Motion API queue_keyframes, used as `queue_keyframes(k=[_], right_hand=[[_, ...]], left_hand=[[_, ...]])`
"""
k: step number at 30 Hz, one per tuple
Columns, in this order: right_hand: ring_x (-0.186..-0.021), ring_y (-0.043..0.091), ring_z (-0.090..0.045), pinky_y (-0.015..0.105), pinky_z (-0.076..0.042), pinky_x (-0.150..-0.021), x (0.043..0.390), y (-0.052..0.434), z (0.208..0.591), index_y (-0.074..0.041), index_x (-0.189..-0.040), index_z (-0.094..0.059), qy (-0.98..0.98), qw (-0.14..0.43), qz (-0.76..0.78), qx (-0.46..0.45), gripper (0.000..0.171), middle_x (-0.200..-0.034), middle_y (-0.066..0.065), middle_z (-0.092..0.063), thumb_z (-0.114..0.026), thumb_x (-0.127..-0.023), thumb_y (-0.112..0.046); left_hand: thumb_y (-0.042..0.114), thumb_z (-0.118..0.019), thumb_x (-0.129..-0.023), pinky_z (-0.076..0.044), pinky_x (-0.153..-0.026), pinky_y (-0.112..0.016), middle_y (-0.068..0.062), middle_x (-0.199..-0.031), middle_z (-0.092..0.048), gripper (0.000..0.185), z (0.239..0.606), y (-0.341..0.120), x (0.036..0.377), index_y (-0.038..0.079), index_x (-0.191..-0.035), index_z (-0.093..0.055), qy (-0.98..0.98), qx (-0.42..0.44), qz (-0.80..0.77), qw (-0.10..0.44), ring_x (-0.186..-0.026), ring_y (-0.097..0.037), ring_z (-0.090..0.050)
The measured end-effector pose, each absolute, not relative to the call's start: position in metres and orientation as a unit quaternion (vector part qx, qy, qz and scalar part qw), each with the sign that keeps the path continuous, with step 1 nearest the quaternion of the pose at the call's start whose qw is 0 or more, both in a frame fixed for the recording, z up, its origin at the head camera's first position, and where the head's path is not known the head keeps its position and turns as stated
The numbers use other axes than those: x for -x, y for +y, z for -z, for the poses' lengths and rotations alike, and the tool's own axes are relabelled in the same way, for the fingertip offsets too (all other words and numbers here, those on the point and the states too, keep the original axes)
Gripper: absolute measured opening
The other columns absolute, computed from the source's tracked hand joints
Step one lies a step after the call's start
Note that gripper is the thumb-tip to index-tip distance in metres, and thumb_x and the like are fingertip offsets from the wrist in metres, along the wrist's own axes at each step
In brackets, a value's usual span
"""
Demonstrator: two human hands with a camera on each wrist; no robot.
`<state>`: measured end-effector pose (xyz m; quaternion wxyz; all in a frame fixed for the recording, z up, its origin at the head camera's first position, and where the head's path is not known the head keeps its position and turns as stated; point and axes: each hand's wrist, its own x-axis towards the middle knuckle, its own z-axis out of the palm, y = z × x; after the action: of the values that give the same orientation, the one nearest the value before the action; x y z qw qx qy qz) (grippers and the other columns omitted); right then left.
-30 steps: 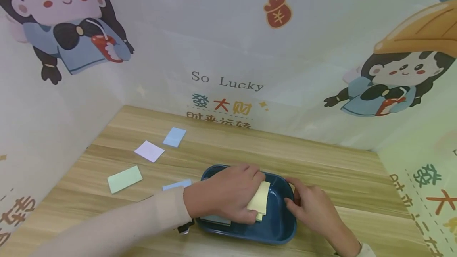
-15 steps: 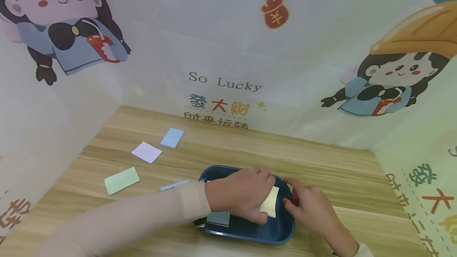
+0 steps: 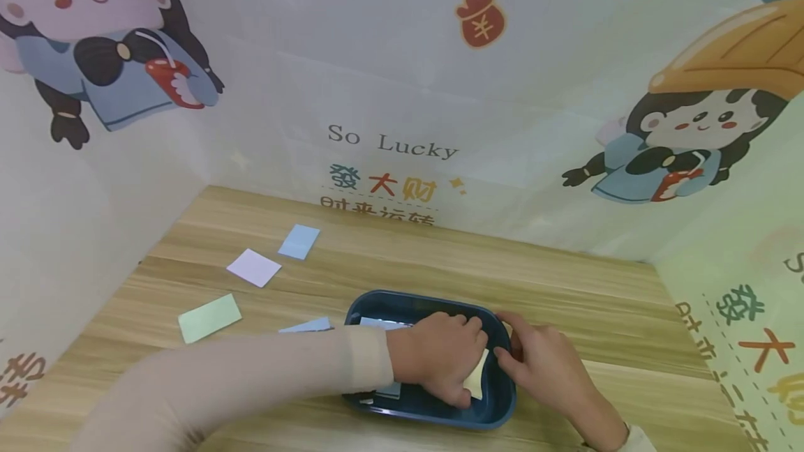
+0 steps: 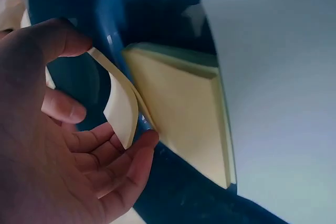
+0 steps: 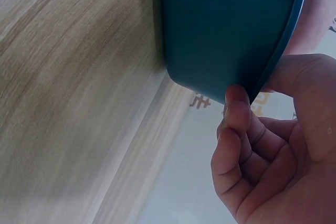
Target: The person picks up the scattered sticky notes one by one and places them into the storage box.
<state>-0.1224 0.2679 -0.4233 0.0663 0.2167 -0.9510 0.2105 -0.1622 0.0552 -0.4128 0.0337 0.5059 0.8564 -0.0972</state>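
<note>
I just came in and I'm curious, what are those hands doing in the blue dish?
A person's left hand holds a curled yellow sticky note inside the blue tray, next to a yellow pad. Their right hand grips the tray's rim. More paper notes, a green one, a lilac one and a blue one, lie on the wooden table.

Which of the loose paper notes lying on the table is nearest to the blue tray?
The pale blue note, partly hidden behind the left sleeve, just left of the tray. The green note, lilac note and other blue note lie farther away.

Four loose paper notes (image 3: 254,268) on table (image 3: 565,284)
</note>
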Motion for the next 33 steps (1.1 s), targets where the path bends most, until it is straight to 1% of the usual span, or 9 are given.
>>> queue_keyframes(k=[4, 11, 14, 18, 21, 25, 30, 33], right_hand=[[-0.050, -0.004, -0.037, 0.024, -0.038, -0.050, 0.1225, 0.2678, 0.4234, 0.001, -0.137, -0.069, -0.950, 0.067, -0.211, -0.222, 0.047, -0.065, -0.021, -0.046, -0.084, -0.093, -0.006], [-0.051, -0.004, -0.038, 0.024, -0.038, -0.050, 0.1226, 0.2671, 0.4234, 0.001, -0.136, -0.070, -0.951, 0.070, -0.207, -0.221, 0.047, -0.065, -0.021, -0.047, -0.084, -0.092, -0.007], [-0.051, -0.004, -0.038, 0.024, -0.038, -0.050, 0.1228, 0.2664, 0.4231, 0.002, -0.135, -0.070, -0.950, 0.072, -0.209, -0.222, 0.047, -0.066, -0.021, -0.048, -0.084, -0.091, -0.006], [-0.051, -0.004, -0.038, 0.024, -0.038, -0.050, 0.1234, 0.2666, 0.4231, 0.002, -0.136, -0.070, -0.948, 0.071, -0.213, -0.224, 0.047, -0.065, -0.021, -0.048, -0.084, -0.092, -0.005], [-0.051, -0.004, -0.038, 0.024, -0.038, -0.050, 0.1238, 0.2675, 0.4233, 0.002, -0.136, -0.070, -0.948, 0.074, -0.213, -0.223, 0.047, -0.065, -0.021, -0.047, -0.083, -0.092, -0.005], [-0.052, -0.005, -0.038, 0.024, -0.038, -0.050, 0.1242, 0.2684, 0.4243, 0.002, -0.134, -0.070, -0.947, 0.082, -0.211, -0.226, 0.046, -0.065, -0.021, -0.048, -0.084, -0.091, -0.006], [-0.051, -0.005, -0.039, 0.024, -0.038, -0.050, 0.1238, 0.2684, 0.4245, 0.002, -0.134, -0.070, -0.948, 0.079, -0.212, -0.226, 0.046, -0.066, -0.021, -0.049, -0.083, -0.091, -0.006], [-0.051, -0.005, -0.039, 0.024, -0.039, -0.050, 0.1232, 0.2682, 0.4237, 0.003, -0.136, -0.069, -0.948, 0.070, -0.214, -0.223, 0.046, -0.066, -0.021, -0.049, -0.083, -0.093, -0.007]], left_hand=[[0.077, -0.068, -0.092, -0.059, -0.086, -0.030, -0.002, -0.127, -0.066, 0.080, 0.4149, 0.0581, 0.1601, 0.011, -0.137, -0.067, 0.855, -0.503, 0.123, 0.033, -0.107, -0.014, -0.066], [0.080, -0.066, -0.093, -0.059, -0.086, -0.030, -0.003, -0.125, -0.068, 0.081, 0.4175, 0.0629, 0.1601, 0.012, -0.137, -0.070, 0.856, -0.496, 0.149, 0.015, -0.108, -0.016, -0.067], [0.082, -0.065, -0.092, -0.059, -0.087, -0.030, -0.003, -0.129, -0.068, 0.085, 0.4174, 0.0640, 0.1610, 0.012, -0.140, -0.069, 0.857, -0.489, 0.159, 0.026, -0.111, -0.015, -0.066], [0.084, -0.070, -0.088, -0.058, -0.088, -0.030, -0.001, -0.132, -0.066, 0.090, 0.4157, 0.0618, 0.1615, 0.014, -0.144, -0.067, 0.859, -0.480, 0.173, 0.043, -0.113, -0.014, -0.063], [0.078, -0.076, -0.087, -0.057, -0.090, -0.030, 0.000, -0.132, -0.065, 0.086, 0.4144, 0.0587, 0.1610, 0.015, -0.145, -0.066, 0.859, -0.479, 0.174, 0.047, -0.113, -0.013, -0.062], [0.070, -0.078, -0.089, -0.057, -0.090, -0.030, 0.001, -0.130, -0.065, 0.079, 0.4135, 0.0556, 0.1602, 0.015, -0.145, -0.067, 0.858, -0.484, 0.166, 0.043, -0.112, -0.013, -0.062], [0.068, -0.078, -0.091, -0.057, -0.090, -0.029, 0.001, -0.128, -0.066, 0.075, 0.4137, 0.0553, 0.1609, 0.015, -0.143, -0.068, 0.856, -0.489, 0.163, 0.042, -0.110, -0.012, -0.062], [0.068, -0.078, -0.092, -0.056, -0.092, -0.030, 0.001, -0.131, -0.067, 0.074, 0.4135, 0.0567, 0.1612, 0.016, -0.142, -0.067, 0.855, -0.491, 0.165, 0.037, -0.114, -0.013, -0.061]])
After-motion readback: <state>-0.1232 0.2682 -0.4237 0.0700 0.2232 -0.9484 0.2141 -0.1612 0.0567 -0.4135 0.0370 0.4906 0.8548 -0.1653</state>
